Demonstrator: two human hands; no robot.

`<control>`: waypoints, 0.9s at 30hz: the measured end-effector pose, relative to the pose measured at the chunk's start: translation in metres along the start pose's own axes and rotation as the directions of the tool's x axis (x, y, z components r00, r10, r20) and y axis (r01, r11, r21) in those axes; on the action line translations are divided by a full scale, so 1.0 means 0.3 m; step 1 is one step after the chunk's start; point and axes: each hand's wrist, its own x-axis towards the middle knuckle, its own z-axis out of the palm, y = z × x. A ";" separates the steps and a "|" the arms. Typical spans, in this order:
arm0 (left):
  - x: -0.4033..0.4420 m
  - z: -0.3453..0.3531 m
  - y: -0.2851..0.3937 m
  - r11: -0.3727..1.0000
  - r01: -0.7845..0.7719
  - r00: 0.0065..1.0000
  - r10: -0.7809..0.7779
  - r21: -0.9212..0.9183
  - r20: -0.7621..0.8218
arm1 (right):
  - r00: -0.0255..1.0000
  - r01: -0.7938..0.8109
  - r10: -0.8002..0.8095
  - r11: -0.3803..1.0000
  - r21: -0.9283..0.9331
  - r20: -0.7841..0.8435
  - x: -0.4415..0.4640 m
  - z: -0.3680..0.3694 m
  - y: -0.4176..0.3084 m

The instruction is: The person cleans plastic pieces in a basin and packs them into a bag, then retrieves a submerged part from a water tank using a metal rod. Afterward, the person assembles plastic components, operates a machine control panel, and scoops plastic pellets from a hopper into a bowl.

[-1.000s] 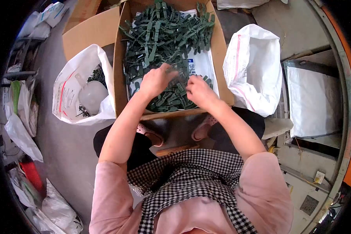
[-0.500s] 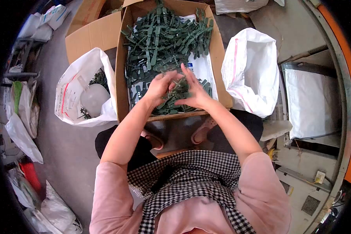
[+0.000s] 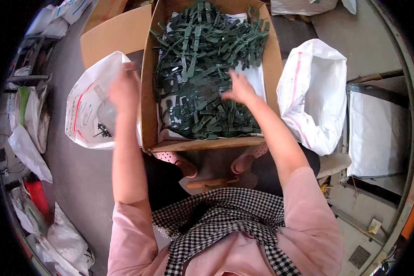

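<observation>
My left hand point(image 3: 124, 89) is over the opening of the left white bag point(image 3: 78, 99), smeared by motion; whether anything is in its fingers does not show. Inside that bag are a translucent white rounded object point(image 3: 106, 112), partly hidden by my arm, and small dark pieces point(image 3: 103, 131). Over the cardboard box point(image 3: 207, 146), my right hand point(image 3: 241, 88) is open, thumb and fingers apart, close above a heap of dark green plastic parts point(image 3: 202, 69). These are long, narrow pieces with flat rounded ends, lying tangled on a white liner point(image 3: 255, 76).
To the right of the box stands another white bag point(image 3: 292, 85), its mouth open. A cardboard flap point(image 3: 117, 34) sticks out at upper left. Bags point(image 3: 30, 147) hang along the left side. Right of the bags is a white-covered panel point(image 3: 377, 133). My feet are below the box.
My left hand has moved left from the heap to the left bag. The right hand has parted from it and shifted slightly right and up. The clump of green parts between them is gone from there.
</observation>
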 end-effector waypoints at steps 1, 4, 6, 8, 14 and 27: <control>0.037 -0.037 -0.073 0.979 0.111 0.993 -0.103 0.174 -0.056 | 0.976 0.085 -0.104 0.991 -0.107 -0.192 0.063 0.022 0.003; 0.098 0.069 -0.434 0.817 0.310 0.949 -0.237 0.486 -0.206 | 0.884 0.191 -0.315 0.917 -0.350 -0.344 0.231 0.155 0.064; 0.091 0.046 -0.374 0.696 0.399 0.916 -0.266 0.598 -0.301 | 0.852 0.232 -0.415 0.845 -0.482 -0.318 0.234 0.126 0.048; 0.034 -0.028 -0.194 0.756 0.135 0.976 0.011 0.641 -0.219 | 0.942 0.212 -0.236 0.970 -0.120 -0.239 0.124 0.041 -0.018; -0.231 0.190 0.262 0.889 -0.097 0.854 0.305 -0.447 0.422 | 0.953 0.152 0.100 0.660 0.735 -0.287 -0.163 0.029 -0.081; -0.364 0.233 0.314 0.626 -0.589 0.707 0.706 -0.511 0.049 | 0.852 0.185 -0.206 0.978 -0.092 -0.480 -0.455 -0.110 -0.172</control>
